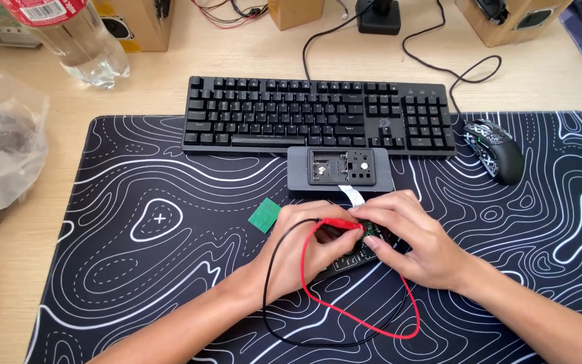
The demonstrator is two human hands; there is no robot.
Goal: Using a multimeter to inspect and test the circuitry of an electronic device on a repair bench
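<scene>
Both hands meet over a small dark circuit board with green parts (362, 251) that lies on the black desk mat patterned with white contour lines (136, 269), just in front of a grey rectangular device case lying open with its inner cavity showing (339, 169). The left hand (304, 246) curls its fingers around a red-handled probe (337, 224), pinching it near its tip, which points at the board; the board's lower edge peeks out under this hand. The right hand (415, 239) rests over the right part of the board with its fingers bent and pressed down, the fingertips close to the probe's tip; whether it pinches a second probe I cannot tell, since the fingers hide that spot. A red wire (355, 317) loops from the probe down and around below the hands, and a black wire (269, 283) runs in a wider loop beside it, both lying on the mat. A white flat ribbon cable (353, 194) leads from the grey case toward the board. A small green square circuit board (265, 215) lies on the mat just left of the left hand, not touching it. Behind the case sits a black mechanical keyboard (318, 114), and a black mouse with white patterning (494, 149) rests to its right. A clear plastic bottle with a red label (75, 40) stands on the pale wooden desk (8, 269) at the far left.
</scene>
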